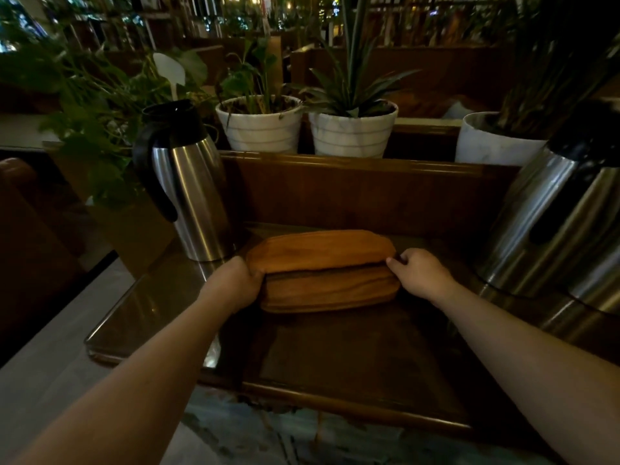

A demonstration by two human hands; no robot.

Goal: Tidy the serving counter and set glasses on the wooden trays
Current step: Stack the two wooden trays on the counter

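Trays: two wooden trays (322, 270) are stacked on the worktop (335, 350); judged stiff, light.
Left hand (235, 280): closed around the upper tray's left end.
Right hand (419, 273): fingers pinched on its right end.

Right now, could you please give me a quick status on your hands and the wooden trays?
Left hand and right hand gripping ends of upper tray, stacked on lower tray. No glasses visible. Steel carafe close left, second carafe right.

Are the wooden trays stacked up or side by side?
Stacked. The top tray lies on the bottom tray, with the left hand and right hand holding their ends.
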